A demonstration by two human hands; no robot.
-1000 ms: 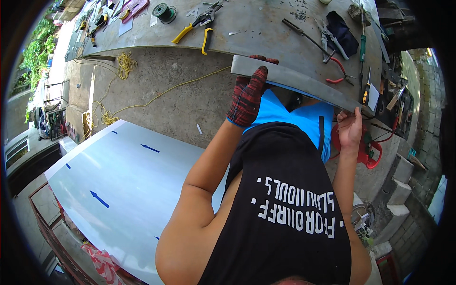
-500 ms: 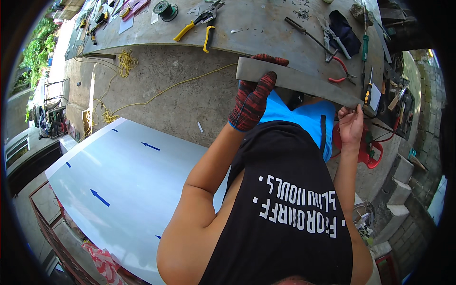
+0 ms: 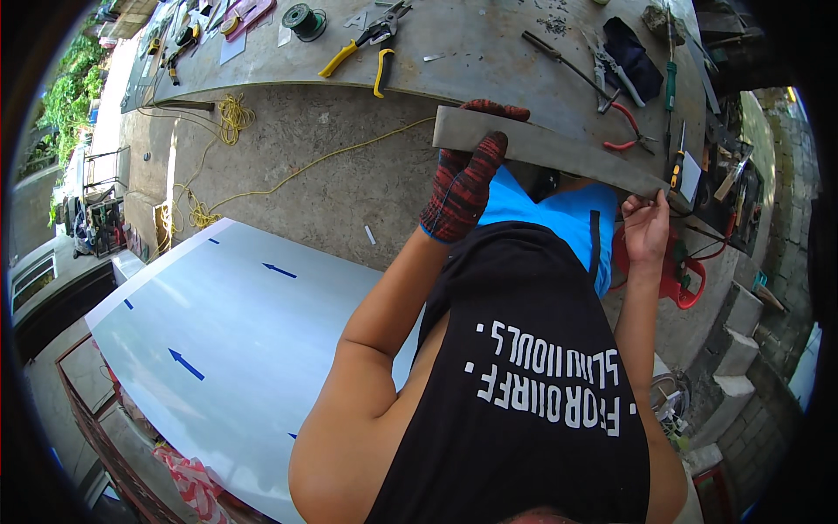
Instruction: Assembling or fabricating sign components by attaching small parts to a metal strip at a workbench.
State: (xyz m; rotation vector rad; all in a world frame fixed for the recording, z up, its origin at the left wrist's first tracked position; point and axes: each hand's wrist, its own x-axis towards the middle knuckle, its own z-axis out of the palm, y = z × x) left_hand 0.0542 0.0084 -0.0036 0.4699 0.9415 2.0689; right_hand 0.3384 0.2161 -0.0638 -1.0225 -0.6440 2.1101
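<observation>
A long flat grey metal strip (image 3: 559,153) is held at the near edge of the metal table. My left hand (image 3: 463,179), in a red-and-black glove, is closed on its left end, with the thumb on the face and fingers over the far side. My bare right hand (image 3: 646,218) pinches the right end between thumb and curled fingers. Close beyond the strip lie red-handled pliers (image 3: 620,144), a yellow-and-black screwdriver (image 3: 676,170) and a long metal tool (image 3: 550,52) on the tabletop (image 3: 463,44).
Yellow-handled snips (image 3: 339,61), a green spool (image 3: 304,22) and small tools share the table. A large pale sheet with blue arrows (image 3: 218,341) lies at my lower left. A yellow cord (image 3: 231,118) runs along the concrete floor; a red chair (image 3: 685,293) is at my right.
The strip has shifted slightly right and tilted, showing more of its flat face and less of the blue edge. My gloved left hand moved right with it; my right hand barely changed.
</observation>
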